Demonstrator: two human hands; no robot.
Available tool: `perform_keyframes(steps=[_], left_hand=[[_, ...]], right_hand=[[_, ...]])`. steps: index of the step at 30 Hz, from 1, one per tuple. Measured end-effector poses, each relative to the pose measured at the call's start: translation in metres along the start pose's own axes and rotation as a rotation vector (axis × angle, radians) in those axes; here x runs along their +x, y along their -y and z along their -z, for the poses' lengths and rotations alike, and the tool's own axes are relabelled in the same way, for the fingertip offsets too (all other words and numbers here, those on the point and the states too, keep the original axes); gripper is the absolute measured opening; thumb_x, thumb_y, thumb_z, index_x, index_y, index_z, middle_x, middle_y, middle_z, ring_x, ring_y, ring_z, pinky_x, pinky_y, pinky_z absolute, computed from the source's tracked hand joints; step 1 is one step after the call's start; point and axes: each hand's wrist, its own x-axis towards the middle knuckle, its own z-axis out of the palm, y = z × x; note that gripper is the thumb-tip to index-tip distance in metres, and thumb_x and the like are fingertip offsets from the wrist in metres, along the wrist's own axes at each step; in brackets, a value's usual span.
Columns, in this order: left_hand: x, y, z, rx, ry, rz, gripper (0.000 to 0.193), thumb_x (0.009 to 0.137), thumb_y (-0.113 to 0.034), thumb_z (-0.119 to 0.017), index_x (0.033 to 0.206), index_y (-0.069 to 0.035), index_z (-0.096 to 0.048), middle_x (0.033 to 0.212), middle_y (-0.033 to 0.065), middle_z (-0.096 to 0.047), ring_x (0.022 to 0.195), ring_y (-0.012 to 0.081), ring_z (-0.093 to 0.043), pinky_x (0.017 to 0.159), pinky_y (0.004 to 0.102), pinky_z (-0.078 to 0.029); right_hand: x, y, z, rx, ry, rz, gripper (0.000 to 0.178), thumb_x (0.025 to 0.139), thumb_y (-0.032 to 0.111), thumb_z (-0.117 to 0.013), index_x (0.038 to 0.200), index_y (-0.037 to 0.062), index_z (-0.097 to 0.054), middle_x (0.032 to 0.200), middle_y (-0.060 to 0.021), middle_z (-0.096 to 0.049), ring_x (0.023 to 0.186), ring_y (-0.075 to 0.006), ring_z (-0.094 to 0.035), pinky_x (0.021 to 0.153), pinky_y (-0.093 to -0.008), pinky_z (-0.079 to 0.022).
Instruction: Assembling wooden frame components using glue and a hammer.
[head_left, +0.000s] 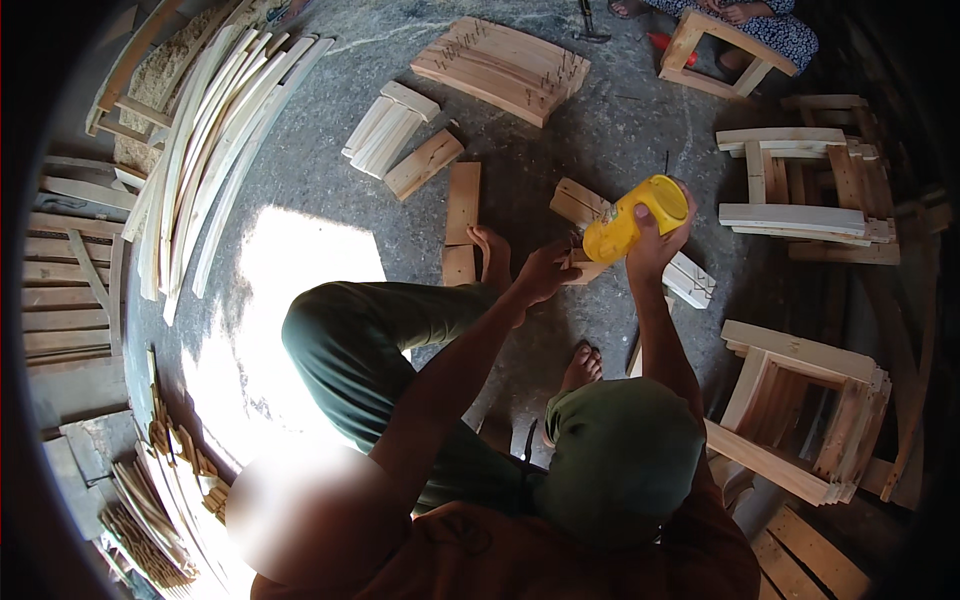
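My right hand (662, 235) is wrapped round a yellow plastic bottle (622, 232). The bottle lies tilted, its narrower end low and to the left and its round base up toward my right. Just below that low end, my left hand (545, 274) is closed at the end of a short wooden piece (588, 268); its fingertips are partly hidden. Behind the bottle a wooden block (578, 203) lies on the floor. Pale wooden strips (690, 280) rest on the floor to the right of my right wrist.
Planks studded with nails (500, 68) lie ahead, with short boards (392, 130) nearer. Long strips (225, 140) are piled left. Stacked wooden frames (800, 410) stand right. A hammer (590, 25) lies far off, near another person (770, 30) beside a frame (690, 45).
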Motion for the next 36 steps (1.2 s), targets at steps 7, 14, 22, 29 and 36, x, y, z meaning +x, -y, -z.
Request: perform_keyframes(steps=[7, 14, 22, 29, 36], left_hand=[[-0.003, 0.002, 0.004, 0.045, 0.006, -0.009, 0.060, 0.075, -0.008, -0.075, 0.131, -0.004, -0.055, 0.120, 0.0144, -0.067, 0.118, 0.0256, -0.061, 0.098, 0.0360, -0.048], [-0.004, -0.014, 0.002, 0.091, 0.028, 0.034, 0.056, 0.076, -0.007, -0.075, 0.129, -0.004, -0.057, 0.121, 0.0146, -0.067, 0.120, 0.0261, -0.060, 0.099, 0.0366, -0.047], [0.001, -0.018, 0.003, 0.092, 0.037, 0.052, 0.060, 0.075, -0.009, -0.076, 0.131, -0.004, -0.056, 0.122, 0.0145, -0.067, 0.120, 0.0265, -0.060, 0.099, 0.0369, -0.048], [0.004, -0.003, 0.001, 0.066, -0.059, -0.003, 0.053, 0.070, -0.017, -0.077, 0.121, -0.008, -0.062, 0.106, 0.0155, -0.070, 0.105, 0.0312, -0.067, 0.089, 0.0391, -0.051], [0.001, 0.002, 0.002, 0.046, -0.088, -0.001, 0.051, 0.070, -0.017, -0.078, 0.118, -0.007, -0.063, 0.105, 0.0162, -0.070, 0.105, 0.0315, -0.067, 0.089, 0.0388, -0.050]], right_hand=[[-0.011, 0.003, -0.005, 0.042, 0.152, -0.118, 0.069, 0.082, 0.026, -0.079, 0.133, 0.0006, -0.039, 0.117, -0.0106, -0.053, 0.107, -0.0195, -0.055, 0.096, -0.0349, -0.046], [-0.017, -0.009, -0.009, -0.089, 0.016, -0.119, 0.067, 0.084, 0.020, -0.075, 0.136, 0.0020, -0.036, 0.121, -0.0123, -0.051, 0.109, -0.0215, -0.054, 0.096, -0.0352, -0.046], [0.001, -0.005, -0.008, -0.005, -0.052, -0.130, 0.057, 0.087, 0.024, -0.071, 0.130, 0.0019, -0.042, 0.116, -0.0112, -0.053, 0.104, -0.0195, -0.056, 0.092, -0.0338, -0.047], [0.001, -0.012, -0.019, -0.054, -0.069, -0.130, 0.050, 0.087, 0.027, -0.071, 0.123, 0.0000, -0.048, 0.106, -0.0096, -0.057, 0.094, -0.0182, -0.059, 0.084, -0.0330, -0.049], [-0.004, -0.014, -0.022, -0.053, -0.075, -0.134, 0.055, 0.086, 0.033, -0.072, 0.122, -0.0005, -0.048, 0.105, -0.0104, -0.057, 0.093, -0.0190, -0.059, 0.082, -0.0322, -0.050]])
